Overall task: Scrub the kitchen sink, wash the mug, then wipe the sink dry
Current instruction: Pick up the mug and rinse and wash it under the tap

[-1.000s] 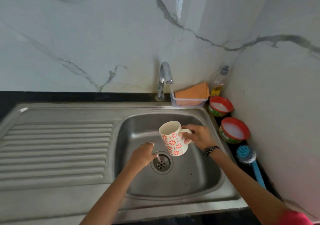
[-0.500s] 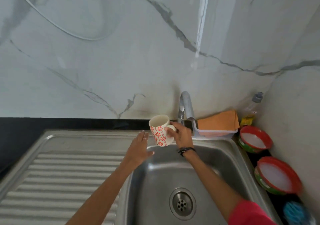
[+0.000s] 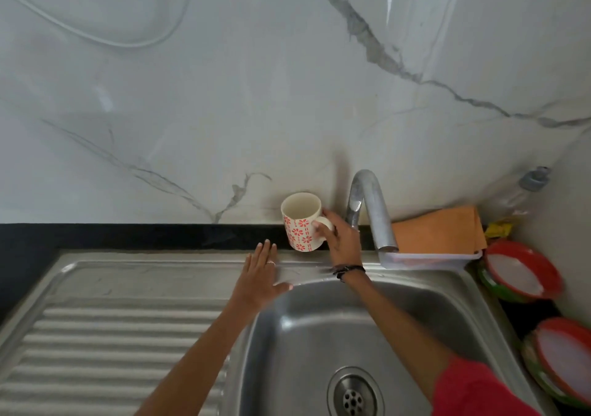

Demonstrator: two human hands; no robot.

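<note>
1. The ribbed drainboard (image 3: 112,335) lay at the left of the steel sink unit, with the black surface (image 3: 128,235) running behind it under the marble wall (image 3: 224,95).
2. The left hand (image 3: 260,276) was stretched flat above the sink's back rim, its fingers (image 3: 265,251) straight and spread, holding nothing; a ring showed on one finger.
3. The mug (image 3: 300,223), cream with red flowers, stood upright at the back edge, on the black strip just behind the steel rim and left of the tap; whether its base fully rested there could not be told.
4. The right hand (image 3: 335,239) held the mug, fingers curled round its handle, a dark band on the wrist.
5. The tap (image 3: 371,211) arched over the basin (image 3: 351,335), whose drain (image 3: 353,398) sat near the lower edge.
6. An orange cloth (image 3: 438,230) lay on a clear tray (image 3: 428,257) just right of the tap.
7. A plastic bottle (image 3: 524,188) stood in the corner, and two red-rimmed tubs (image 3: 521,271) sat along the right wall.
</note>
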